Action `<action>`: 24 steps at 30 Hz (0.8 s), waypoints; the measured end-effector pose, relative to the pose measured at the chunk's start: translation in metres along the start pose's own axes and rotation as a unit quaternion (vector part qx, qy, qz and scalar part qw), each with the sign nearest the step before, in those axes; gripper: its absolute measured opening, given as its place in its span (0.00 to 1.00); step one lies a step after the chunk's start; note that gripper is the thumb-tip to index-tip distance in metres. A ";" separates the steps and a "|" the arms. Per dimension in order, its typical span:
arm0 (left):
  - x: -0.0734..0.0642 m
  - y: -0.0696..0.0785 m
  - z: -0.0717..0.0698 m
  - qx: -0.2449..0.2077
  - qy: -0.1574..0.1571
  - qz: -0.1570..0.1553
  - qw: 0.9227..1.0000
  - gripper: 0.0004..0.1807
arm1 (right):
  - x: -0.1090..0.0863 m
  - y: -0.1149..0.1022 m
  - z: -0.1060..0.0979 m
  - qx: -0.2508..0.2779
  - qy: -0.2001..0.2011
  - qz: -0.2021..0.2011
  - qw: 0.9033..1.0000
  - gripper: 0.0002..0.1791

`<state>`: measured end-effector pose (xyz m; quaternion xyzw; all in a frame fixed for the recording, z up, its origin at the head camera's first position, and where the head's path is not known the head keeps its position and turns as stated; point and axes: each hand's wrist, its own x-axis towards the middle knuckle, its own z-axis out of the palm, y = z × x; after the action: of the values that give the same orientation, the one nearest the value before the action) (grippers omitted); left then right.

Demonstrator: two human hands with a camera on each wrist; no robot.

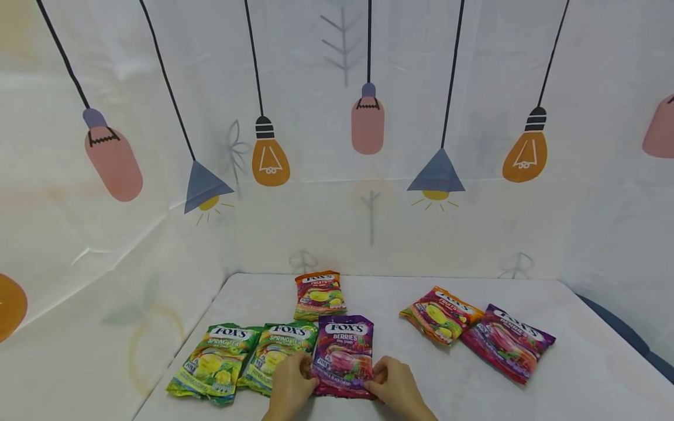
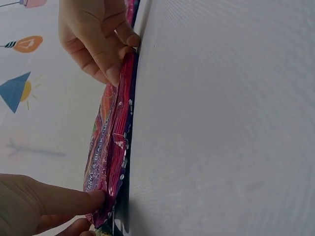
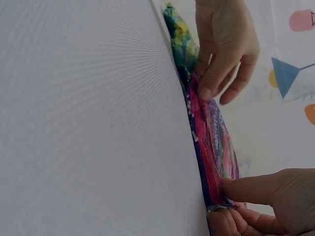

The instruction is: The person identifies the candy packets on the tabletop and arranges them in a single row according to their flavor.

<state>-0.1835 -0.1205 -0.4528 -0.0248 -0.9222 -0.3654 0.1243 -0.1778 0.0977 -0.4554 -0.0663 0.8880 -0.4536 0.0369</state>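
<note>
A purple Fox's Berries candy bag (image 1: 343,351) lies face up at the front middle of the table. My left hand (image 1: 291,383) pinches its lower left corner, and my right hand (image 1: 398,387) pinches the lower right one. In the left wrist view, the left thumb (image 2: 93,199) presses on the bag's crimped bottom edge (image 2: 118,152). From the right wrist, the right hand (image 3: 275,201) shows its thumb on top and fingers curled under the edge. Just left of the berries bag is a green Spring Tea bag (image 1: 274,356).
Another green Spring Tea bag (image 1: 213,365) lies at far left. Behind the berries bag is an orange-red Fruits bag (image 1: 320,296). At right, a second Fruits bag (image 1: 441,316) touches another purple bag (image 1: 508,344). The white table (image 1: 447,386) meets a lamp-patterned cloth (image 1: 326,216) behind.
</note>
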 end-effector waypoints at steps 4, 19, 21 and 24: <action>0.000 0.001 -0.001 -0.016 0.007 0.029 0.999 0.15 | 0.000 0.002 -0.001 0.001 0.021 -0.020 1.000 0.13; 0.000 0.002 0.004 -0.256 -0.090 0.056 0.961 0.13 | 0.000 0.005 -0.012 0.102 0.033 -0.104 0.989 0.13; 0.000 0.003 0.005 -0.269 -0.099 0.052 0.957 0.13 | 0.000 0.005 -0.013 0.112 0.034 -0.105 0.988 0.13; -0.001 0.007 0.005 -0.282 -0.105 0.048 0.952 0.13 | 0.000 0.006 -0.015 0.131 0.034 -0.104 0.985 0.13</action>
<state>-0.1830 -0.1124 -0.4517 -0.1416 -0.7873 -0.5993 0.0320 -0.1798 0.1134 -0.4515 -0.1373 0.8097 -0.5696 -0.0320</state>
